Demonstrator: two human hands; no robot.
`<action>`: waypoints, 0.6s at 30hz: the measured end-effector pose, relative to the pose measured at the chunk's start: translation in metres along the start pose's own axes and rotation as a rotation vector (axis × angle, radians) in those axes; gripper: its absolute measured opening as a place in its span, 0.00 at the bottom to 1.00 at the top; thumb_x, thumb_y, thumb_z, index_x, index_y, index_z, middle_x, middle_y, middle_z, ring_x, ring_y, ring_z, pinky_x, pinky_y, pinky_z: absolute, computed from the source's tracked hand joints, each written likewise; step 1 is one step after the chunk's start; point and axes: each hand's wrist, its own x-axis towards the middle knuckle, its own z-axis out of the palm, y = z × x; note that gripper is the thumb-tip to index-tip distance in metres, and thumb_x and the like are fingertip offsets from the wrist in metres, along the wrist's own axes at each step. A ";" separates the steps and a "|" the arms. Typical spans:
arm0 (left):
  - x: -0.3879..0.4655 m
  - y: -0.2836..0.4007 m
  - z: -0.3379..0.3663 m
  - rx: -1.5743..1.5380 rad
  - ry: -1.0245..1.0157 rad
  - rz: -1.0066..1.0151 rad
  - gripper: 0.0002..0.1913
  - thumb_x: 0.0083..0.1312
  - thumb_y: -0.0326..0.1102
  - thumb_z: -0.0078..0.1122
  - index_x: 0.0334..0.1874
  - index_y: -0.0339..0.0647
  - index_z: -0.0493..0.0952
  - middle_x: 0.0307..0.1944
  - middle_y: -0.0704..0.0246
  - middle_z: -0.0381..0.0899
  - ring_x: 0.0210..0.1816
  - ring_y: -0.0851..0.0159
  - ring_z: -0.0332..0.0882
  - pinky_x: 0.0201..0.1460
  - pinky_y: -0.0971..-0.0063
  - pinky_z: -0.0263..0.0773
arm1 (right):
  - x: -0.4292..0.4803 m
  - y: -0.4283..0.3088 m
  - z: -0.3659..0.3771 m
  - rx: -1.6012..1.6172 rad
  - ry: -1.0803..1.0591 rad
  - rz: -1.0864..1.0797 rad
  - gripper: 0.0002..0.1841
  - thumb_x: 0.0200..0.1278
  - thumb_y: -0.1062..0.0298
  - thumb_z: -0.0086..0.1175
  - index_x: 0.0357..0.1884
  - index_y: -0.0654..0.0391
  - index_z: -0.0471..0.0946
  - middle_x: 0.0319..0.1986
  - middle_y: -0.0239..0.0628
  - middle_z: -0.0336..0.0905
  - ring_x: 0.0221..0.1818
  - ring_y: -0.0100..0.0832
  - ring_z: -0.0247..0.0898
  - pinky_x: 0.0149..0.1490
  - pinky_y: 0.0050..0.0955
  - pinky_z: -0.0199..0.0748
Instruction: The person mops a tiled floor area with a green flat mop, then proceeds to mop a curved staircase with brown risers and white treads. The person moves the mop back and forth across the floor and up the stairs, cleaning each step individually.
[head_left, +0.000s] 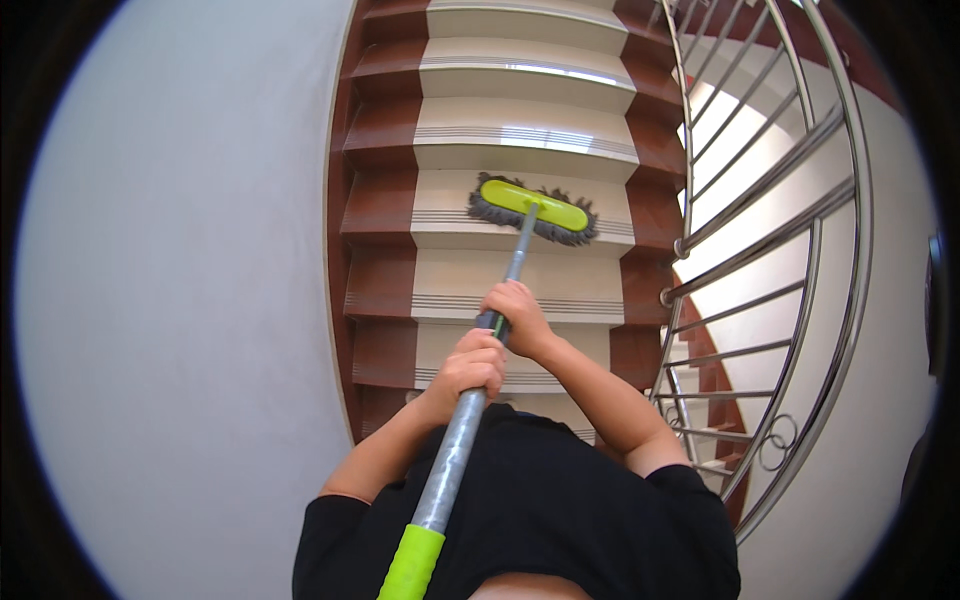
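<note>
A dust mop with a green plate and a grey fringed pad rests across the front part of a stair tread, a few steps in front of me. My right hand grips its metal pole near a dark collar. Just behind it along the pole, my left hand is closed around the same mop. The pole's lower end, with a green grip, passes beside my black shirt. Beneath the mop, the step is cream in the middle with red-brown ends.
Curving stairs rise ahead, with grooved strips along the tread edges. A plain pale wall borders them on the left. On the right runs a stainless-steel railing with several bars; further stairs show through it.
</note>
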 end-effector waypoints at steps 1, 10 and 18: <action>0.006 -0.003 0.008 -0.016 -0.012 0.026 0.09 0.46 0.26 0.59 0.20 0.45 0.66 0.23 0.71 0.70 0.36 0.59 0.71 0.47 0.68 0.65 | -0.005 0.003 -0.009 -0.006 0.010 0.024 0.06 0.47 0.71 0.55 0.29 0.52 0.72 0.28 0.34 0.71 0.37 0.41 0.69 0.50 0.38 0.63; 0.013 -0.009 -0.003 -0.009 -0.058 0.010 0.10 0.44 0.25 0.58 0.20 0.46 0.65 0.24 0.71 0.70 0.38 0.60 0.72 0.53 0.66 0.64 | 0.000 0.009 -0.011 -0.033 0.066 0.027 0.04 0.47 0.70 0.56 0.26 0.51 0.73 0.26 0.32 0.71 0.35 0.40 0.69 0.48 0.38 0.61; -0.030 0.002 -0.074 0.107 0.092 -0.055 0.11 0.42 0.21 0.57 0.18 0.46 0.65 0.22 0.71 0.71 0.36 0.60 0.75 0.52 0.65 0.67 | 0.054 -0.015 0.068 0.018 -0.036 -0.069 0.07 0.45 0.71 0.57 0.28 0.49 0.73 0.28 0.31 0.71 0.38 0.39 0.69 0.50 0.37 0.59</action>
